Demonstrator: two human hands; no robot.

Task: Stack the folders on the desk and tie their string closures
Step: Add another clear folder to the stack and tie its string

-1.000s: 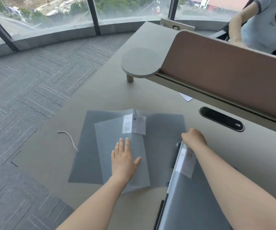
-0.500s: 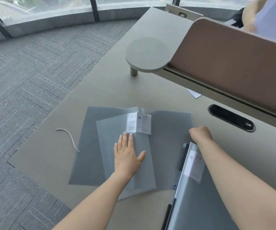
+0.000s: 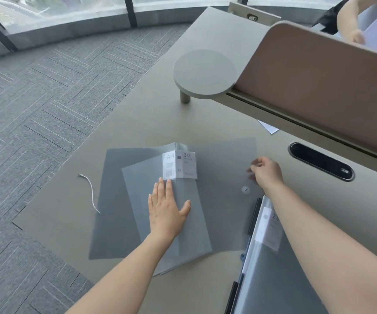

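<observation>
A wide grey folder lies flat on the desk, with a small round button closure on its right part. A smaller translucent grey folder with a white label lies on top of it, tilted. My left hand presses flat on this smaller folder, fingers spread. My right hand hovers over the wide folder's right edge just above the button, fingers curled and blurred; whether it pinches anything cannot be told. Another labelled folder lies under my right forearm. A loose white string lies left of the folders.
A brown desk divider runs along the right, with a round raised shelf at its end. A black cable slot sits near the divider. Another person's arm shows behind it. Carpet floor lies to the left.
My right hand has lifted off the right-hand folder and moved up and left over the wide folder, uncovering the button closure. My left hand stays flat on the small folder.
</observation>
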